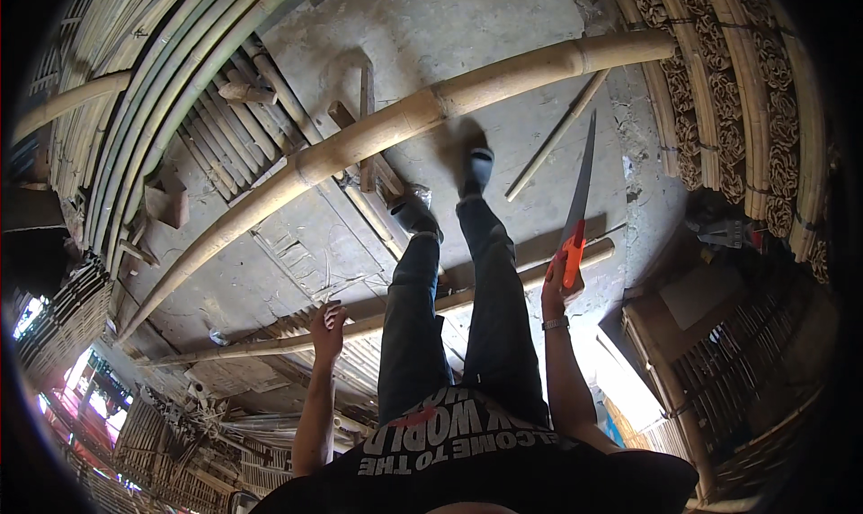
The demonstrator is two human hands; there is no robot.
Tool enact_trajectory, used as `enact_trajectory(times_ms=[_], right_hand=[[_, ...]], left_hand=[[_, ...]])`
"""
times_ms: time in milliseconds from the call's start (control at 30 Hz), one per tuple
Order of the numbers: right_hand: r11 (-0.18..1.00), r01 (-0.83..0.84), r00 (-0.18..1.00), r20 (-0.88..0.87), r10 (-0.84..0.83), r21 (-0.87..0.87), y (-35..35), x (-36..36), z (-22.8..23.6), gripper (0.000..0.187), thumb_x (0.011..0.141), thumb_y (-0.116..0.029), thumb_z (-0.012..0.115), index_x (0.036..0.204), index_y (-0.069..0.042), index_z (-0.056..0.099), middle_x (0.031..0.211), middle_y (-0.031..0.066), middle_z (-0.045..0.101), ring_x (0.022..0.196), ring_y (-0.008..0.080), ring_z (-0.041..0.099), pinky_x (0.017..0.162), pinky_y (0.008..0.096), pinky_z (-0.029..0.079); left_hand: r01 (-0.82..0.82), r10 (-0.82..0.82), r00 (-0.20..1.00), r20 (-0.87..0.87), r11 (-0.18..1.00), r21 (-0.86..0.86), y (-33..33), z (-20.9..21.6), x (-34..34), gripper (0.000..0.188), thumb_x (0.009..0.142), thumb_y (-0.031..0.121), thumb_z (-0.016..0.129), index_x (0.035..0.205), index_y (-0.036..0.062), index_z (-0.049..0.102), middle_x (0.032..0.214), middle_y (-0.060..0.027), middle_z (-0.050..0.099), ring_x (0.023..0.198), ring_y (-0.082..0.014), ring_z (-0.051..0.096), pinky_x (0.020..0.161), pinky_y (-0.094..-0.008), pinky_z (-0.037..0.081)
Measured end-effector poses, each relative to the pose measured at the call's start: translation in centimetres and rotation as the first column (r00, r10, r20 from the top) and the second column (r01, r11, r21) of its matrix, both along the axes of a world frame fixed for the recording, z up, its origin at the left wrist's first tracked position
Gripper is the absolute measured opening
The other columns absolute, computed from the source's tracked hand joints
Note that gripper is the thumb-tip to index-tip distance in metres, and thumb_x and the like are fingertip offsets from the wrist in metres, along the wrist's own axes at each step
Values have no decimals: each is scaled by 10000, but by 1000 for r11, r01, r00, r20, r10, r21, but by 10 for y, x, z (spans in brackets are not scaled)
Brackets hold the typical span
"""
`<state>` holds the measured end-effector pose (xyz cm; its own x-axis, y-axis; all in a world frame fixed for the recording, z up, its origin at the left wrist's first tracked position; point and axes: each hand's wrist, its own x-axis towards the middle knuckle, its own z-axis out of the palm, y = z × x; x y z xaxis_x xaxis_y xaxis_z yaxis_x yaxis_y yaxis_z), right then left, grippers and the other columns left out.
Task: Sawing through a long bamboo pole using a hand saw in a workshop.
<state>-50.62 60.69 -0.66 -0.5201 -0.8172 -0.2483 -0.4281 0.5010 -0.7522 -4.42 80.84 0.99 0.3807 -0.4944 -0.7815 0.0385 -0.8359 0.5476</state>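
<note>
Across the floor ahead of your feet, the thick bamboo pole (395, 127) runs lower-left to upper-right. Your right hand (559, 285), clamped on the saw (577, 204), blade pointing toward it, is nearer; your left hand (327, 327) hangs open, empty.

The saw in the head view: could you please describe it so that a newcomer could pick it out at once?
Start at the thick bamboo pole arching across the concrete floor, then look right of the person's dark-trousered legs. There the right hand grips a saw pointing up. Its bright orange handle and long, thin dark blade set it apart from the pale bamboo sticks around it.
</note>
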Motion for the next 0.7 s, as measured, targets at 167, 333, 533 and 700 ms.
enact_trajectory(times_ms=[167, 333, 533, 700], right_hand=[[989, -147, 988, -53, 146, -3, -71, -5, -18, 290, 962, -224, 694, 747, -44, 622, 529, 15, 527, 472, 118, 502, 463, 324, 371], [929, -368, 922, -115, 370, 35, -148, -5, -39, 180, 925, -166, 691, 860, 2, 687, 670, 83, 640, 568, 182, 585, 533, 360, 444], [868, -496, 858, 165, 486, 23, -224, 33, -66, 105, 883, -89, 714, 892, 13, 691, 695, 33, 675, 649, 83, 608, 586, 300, 495], [755, -645, 724, 221, 653, -119, -223, 88, -77, 158, 870, -157, 744, 846, -18, 674, 647, 90, 634, 556, 194, 624, 544, 336, 483]], left_hand=[[41, -43, 999, 15, 997, 68, -64, 7, -51, 315, 967, 217, 731, 1224, 39, 686, 1052, -84, 743, 928, -152, 698, 830, -310, 539], [72, -71, 997, -23, 995, 67, -107, 12, -94, 261, 991, 175, 688, 1197, 15, 681, 1043, -98, 761, 946, -148, 722, 818, -306, 566], [169, -168, 985, 31, 985, -29, -142, 8, -114, 260, 972, 139, 704, 1185, -6, 678, 1035, -110, 759, 878, -163, 739, 797, -297, 580], [464, -444, 854, 271, 885, -14, -177, -52, -61, 370, 888, 175, 792, 1224, 57, 693, 1027, -129, 745, 959, -220, 726, 851, -353, 568]])
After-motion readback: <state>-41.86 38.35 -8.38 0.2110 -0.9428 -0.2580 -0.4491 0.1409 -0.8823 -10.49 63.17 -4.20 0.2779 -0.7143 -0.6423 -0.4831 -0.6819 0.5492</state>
